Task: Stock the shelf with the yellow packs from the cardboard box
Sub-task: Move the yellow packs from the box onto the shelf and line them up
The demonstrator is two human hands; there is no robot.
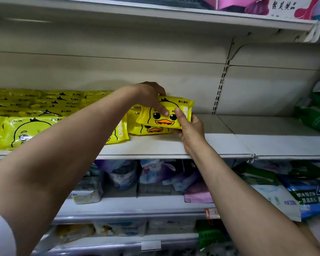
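The white shelf [174, 145] under my hands carries yellow duck packs [35, 124] stacked in rows left of my grip; right of it, green bags [316, 115] lie well apart.

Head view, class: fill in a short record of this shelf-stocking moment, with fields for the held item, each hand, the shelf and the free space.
held item: yellow pack, duck face on front
left hand: grips pack's top
right hand: grips pack's right end from below
shelf: yellow pack rows at left
free space: bare shelf right of the held pack
cardboard box: not in view
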